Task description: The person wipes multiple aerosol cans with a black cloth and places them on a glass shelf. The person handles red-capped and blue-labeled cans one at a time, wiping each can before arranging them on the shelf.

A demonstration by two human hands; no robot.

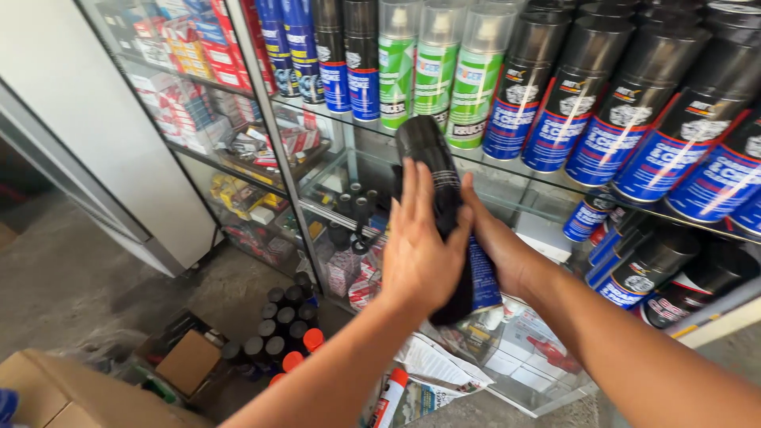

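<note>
A tall spray can [434,162] with a black cap and a blue and black label is held tilted in front of a glass shelf unit. My left hand [418,246] lies flat against its near side, fingers pointing up. My right hand [495,238] grips the can from the far side, mostly hidden behind it. The can's lower end sits between my two wrists. Behind it a glass shelf [507,170] carries a row of spray cans: green ones [437,67] in the middle and black and blue ones [602,111] to the right.
Lower shelves hold more cans lying on their sides [650,265] and small boxed goods [190,47]. On the floor stand several cans with black and orange caps [281,333], next to cardboard boxes [71,392] and loose papers [444,368]. A white panel [95,119] stands at left.
</note>
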